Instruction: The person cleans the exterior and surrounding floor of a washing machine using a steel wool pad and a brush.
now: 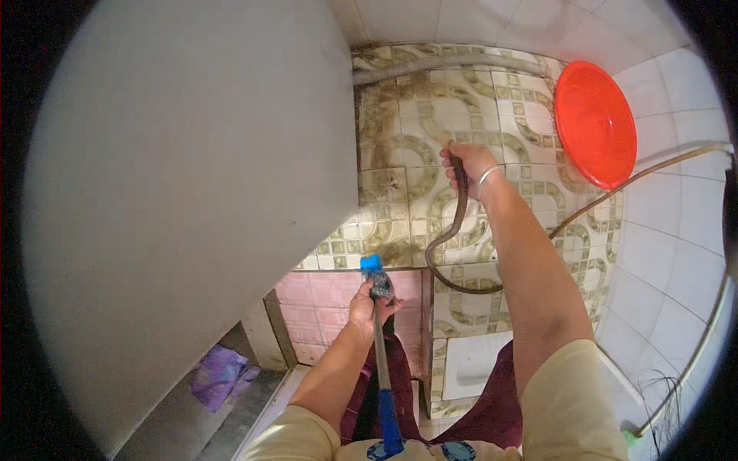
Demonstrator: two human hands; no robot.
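My right hand [470, 170] is closed around the end of a dark brown hose [461, 201], held over the patterned tile floor. From there the hose curls down and passes behind my right forearm. In my left hand [369, 306] is a long-handled cleaning tool [380, 346], gripped close to its upper end. That end has a bright blue piece and a grey, matted part; whether it is bristle or cloth I cannot tell. The tool's shaft runs down toward my body, ending in a blue grip. Some of my left fingers are hidden behind it.
A red plastic basin [596, 123] leans at the right wall. Dirt stains the floor tiles [380, 127] beside a large grey panel [192, 138]. A grey pipe [446, 63] runs along the back. A white squat toilet [473, 369] lies below my hands; purple cloth [221, 376] sits lower left.
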